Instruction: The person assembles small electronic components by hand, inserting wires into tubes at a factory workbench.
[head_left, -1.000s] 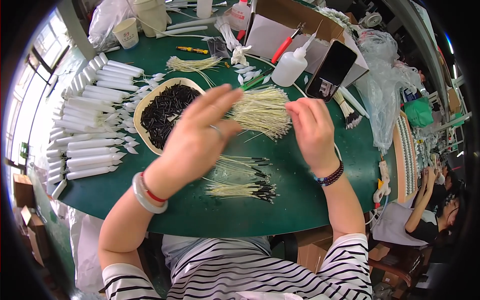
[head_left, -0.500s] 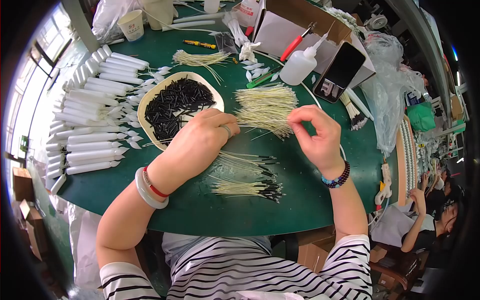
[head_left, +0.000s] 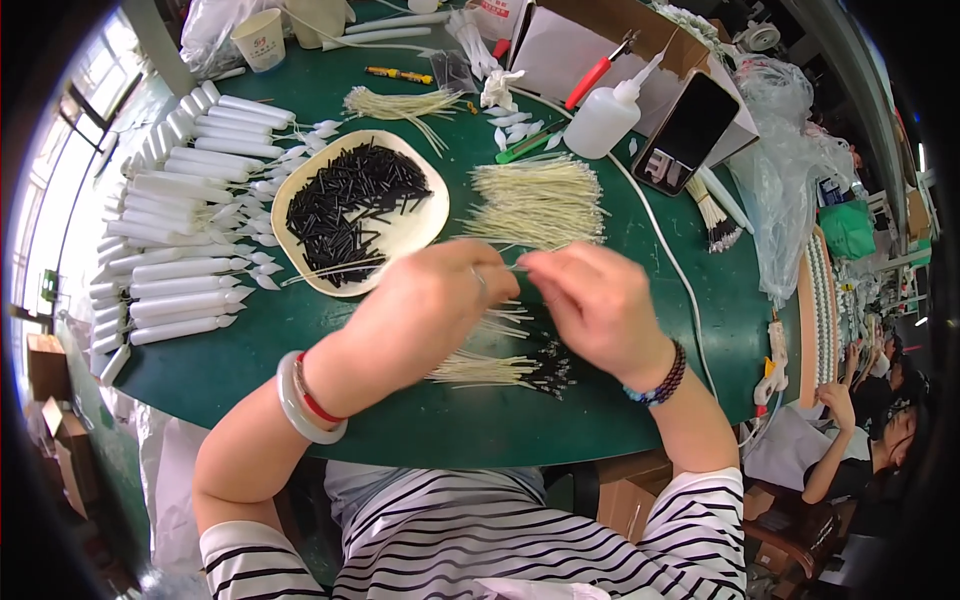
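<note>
My left hand [head_left: 440, 295] is closed on a thin pale wire [head_left: 335, 270], whose long end trails left over the bowl. Close beside it, my right hand [head_left: 595, 305] pinches near the wire's other end; motion smears its fingers, and any small piece between the fingertips is hidden. A cream bowl [head_left: 437, 215] full of short black tubes [head_left: 345, 205] sits left of my hands. Behind them lies a thick bundle of pale wires [head_left: 535, 200]. Below, wires with black tubes on their right ends [head_left: 490, 370] lie in a group, partly under my hands.
White taper candles [head_left: 185, 270] are stacked along the left. At the back stand a paper cup [head_left: 260, 42], a squeeze bottle [head_left: 602, 122], a phone [head_left: 690, 135] and a carton [head_left: 570, 50] with red-handled pliers [head_left: 590, 82]. A white cable [head_left: 665, 245] crosses the right side.
My right hand has moved left and slightly down, up to my left hand, which has shifted a little right and down. The wire stretch between them is much shorter.
</note>
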